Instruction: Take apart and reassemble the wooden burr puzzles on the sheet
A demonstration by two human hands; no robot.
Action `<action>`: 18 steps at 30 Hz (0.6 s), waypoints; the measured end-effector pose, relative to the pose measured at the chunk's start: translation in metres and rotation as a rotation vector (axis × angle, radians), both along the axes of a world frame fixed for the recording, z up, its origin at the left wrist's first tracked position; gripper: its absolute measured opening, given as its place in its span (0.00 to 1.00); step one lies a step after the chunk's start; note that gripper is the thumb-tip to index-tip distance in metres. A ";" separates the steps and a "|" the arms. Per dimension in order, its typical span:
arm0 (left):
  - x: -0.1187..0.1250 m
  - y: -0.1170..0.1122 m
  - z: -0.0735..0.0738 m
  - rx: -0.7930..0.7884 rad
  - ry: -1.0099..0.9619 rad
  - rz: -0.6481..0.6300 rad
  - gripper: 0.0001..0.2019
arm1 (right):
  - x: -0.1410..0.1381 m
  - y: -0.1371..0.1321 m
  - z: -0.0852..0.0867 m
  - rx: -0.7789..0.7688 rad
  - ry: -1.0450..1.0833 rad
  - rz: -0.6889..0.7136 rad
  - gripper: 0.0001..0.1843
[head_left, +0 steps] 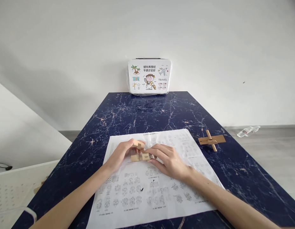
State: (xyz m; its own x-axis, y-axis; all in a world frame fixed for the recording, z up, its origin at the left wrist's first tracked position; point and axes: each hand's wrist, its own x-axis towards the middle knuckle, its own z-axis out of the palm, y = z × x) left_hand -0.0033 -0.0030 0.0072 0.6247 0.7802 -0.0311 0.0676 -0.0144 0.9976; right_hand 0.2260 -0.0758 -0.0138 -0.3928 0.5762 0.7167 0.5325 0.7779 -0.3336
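Over the upper part of a printed instruction sheet (166,200), both hands are close together. My left hand (121,152) is closed on a notched wooden puzzle block (138,144), its fingertips partly hidden behind it. Just in front lies a second notched wooden puzzle block (137,158), lower and nearer to me. Around the right end of this second block, the fingers and thumb of my right hand (168,159) are closed. The sheet carries rows of small line drawings with captions, and is slightly creased.
To the right of the sheet sit crossed brown wooden or cardboard pieces (211,140) on the dark blue marbled table (147,114). A white cartoon-printed case (149,78) stands at the table's far end by the wall. A clear plastic bottle (248,131) lies on the floor.
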 end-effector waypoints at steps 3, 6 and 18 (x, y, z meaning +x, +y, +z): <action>0.002 -0.002 0.003 0.160 0.093 0.166 0.25 | 0.002 0.002 -0.003 -0.070 0.037 -0.105 0.11; 0.005 -0.004 0.005 0.273 0.241 0.352 0.24 | 0.004 0.006 -0.008 -0.181 0.057 -0.210 0.10; 0.007 -0.001 -0.003 0.436 0.428 0.409 0.24 | 0.005 0.016 -0.025 -0.361 0.008 -0.241 0.11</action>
State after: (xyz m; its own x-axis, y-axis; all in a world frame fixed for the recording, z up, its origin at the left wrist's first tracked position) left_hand 0.0039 -0.0038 0.0039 0.2837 0.9456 0.1595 0.5354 -0.2942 0.7917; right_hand 0.2313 -0.0595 -0.0386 -0.2117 0.8653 0.4544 0.6811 0.4641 -0.5664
